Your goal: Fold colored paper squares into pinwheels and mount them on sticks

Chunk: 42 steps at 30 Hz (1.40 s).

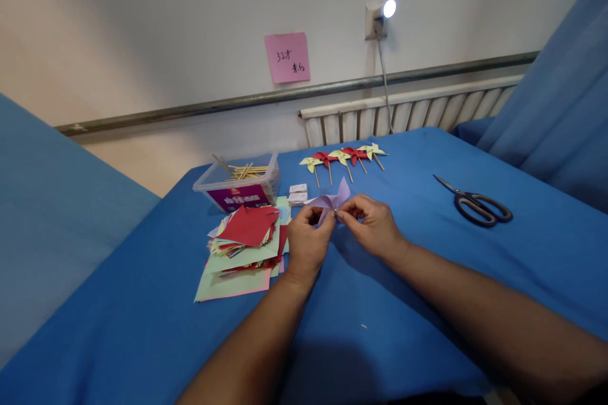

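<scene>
A purple paper pinwheel (342, 191), its corners folded inward, is held just above the blue cloth. My left hand (308, 243) grips it from the left, thumb and fingers closed near its centre. From the right, my right hand (377, 228) pinches at the same centre with thumb and forefinger. A tiny shiny spot shows between the fingertips, too small to name. Beyond the hands lies a row of finished red and pale yellow pinwheels (354, 155) on wooden sticks. Two small white boxes (298, 193) are just left of the purple paper.
Left of my hands is a stack of coloured paper (237, 291), with a red sheet on top. Behind it stands a clear plastic tub (204, 186) of wooden sticks. Black-handled scissors (475, 205) lie at the right. A radiator (351, 130) runs along the wall.
</scene>
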Motion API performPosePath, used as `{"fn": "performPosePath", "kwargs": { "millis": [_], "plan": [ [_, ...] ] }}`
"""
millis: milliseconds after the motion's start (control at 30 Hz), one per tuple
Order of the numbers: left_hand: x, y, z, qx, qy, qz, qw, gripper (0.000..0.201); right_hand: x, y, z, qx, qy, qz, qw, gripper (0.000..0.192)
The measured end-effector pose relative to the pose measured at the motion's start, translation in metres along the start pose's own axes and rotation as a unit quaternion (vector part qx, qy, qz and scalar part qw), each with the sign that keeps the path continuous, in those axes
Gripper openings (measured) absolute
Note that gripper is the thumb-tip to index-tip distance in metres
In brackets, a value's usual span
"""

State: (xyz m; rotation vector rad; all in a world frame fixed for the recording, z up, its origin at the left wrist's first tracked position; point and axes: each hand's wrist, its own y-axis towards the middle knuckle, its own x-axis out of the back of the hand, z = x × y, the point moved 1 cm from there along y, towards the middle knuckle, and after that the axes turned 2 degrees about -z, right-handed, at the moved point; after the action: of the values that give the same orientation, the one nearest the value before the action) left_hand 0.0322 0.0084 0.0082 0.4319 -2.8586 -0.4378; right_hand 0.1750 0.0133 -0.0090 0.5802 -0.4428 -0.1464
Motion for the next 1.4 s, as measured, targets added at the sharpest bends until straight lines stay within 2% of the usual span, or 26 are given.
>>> {"fn": "performPosePath", "kwargs": {
  "millis": [167, 333, 433, 533, 633, 700, 833, 900, 1033, 1400],
  "plan": [
    [0.001, -0.002, 0.001, -0.034, 0.043, 0.004, 0.999, 0.002, -0.004, 0.001, -0.001, -0.064, 0.05, 0.006, 0.997, 0.01],
    [0.001, -0.003, 0.0, -0.066, 0.045, 0.014, 0.997, 0.008, -0.007, 0.001, -0.002, -0.128, 0.107, 0.013, 0.986, 0.014],
    [0.001, -0.003, 0.0, -0.072, 0.043, 0.012, 0.996, 0.007, -0.007, 0.002, -0.002, -0.123, 0.112, 0.01, 0.986, 0.015],
    [0.002, -0.002, 0.001, -0.05, 0.04, 0.015, 0.998, 0.008, -0.008, 0.004, -0.003, -0.118, 0.104, -0.018, 0.987, 0.016],
    [0.002, -0.001, 0.001, -0.029, 0.037, 0.017, 0.999, 0.009, -0.011, 0.005, -0.005, -0.16, 0.177, -0.045, 0.97, 0.034],
    [0.002, -0.001, 0.0, -0.019, 0.028, 0.018, 0.999, 0.009, -0.013, 0.006, -0.005, -0.173, 0.254, -0.037, 0.951, 0.043],
    [0.001, -0.001, 0.0, -0.004, 0.007, 0.025, 1.0, 0.009, -0.013, 0.009, -0.005, -0.183, 0.32, 0.025, 0.929, 0.028],
    [0.0, -0.001, 0.001, 0.0, -0.001, 0.029, 1.0, 0.01, -0.013, 0.009, -0.005, -0.192, 0.333, 0.042, 0.922, 0.024],
    [-0.001, -0.001, 0.003, 0.007, -0.012, 0.036, 0.999, 0.011, -0.013, 0.008, -0.006, -0.203, 0.35, 0.024, 0.914, 0.03],
    [-0.001, -0.002, 0.001, 0.019, -0.038, 0.058, 0.997, 0.013, -0.015, 0.004, -0.003, -0.193, 0.298, -0.017, 0.935, 0.026]
  ]
}}
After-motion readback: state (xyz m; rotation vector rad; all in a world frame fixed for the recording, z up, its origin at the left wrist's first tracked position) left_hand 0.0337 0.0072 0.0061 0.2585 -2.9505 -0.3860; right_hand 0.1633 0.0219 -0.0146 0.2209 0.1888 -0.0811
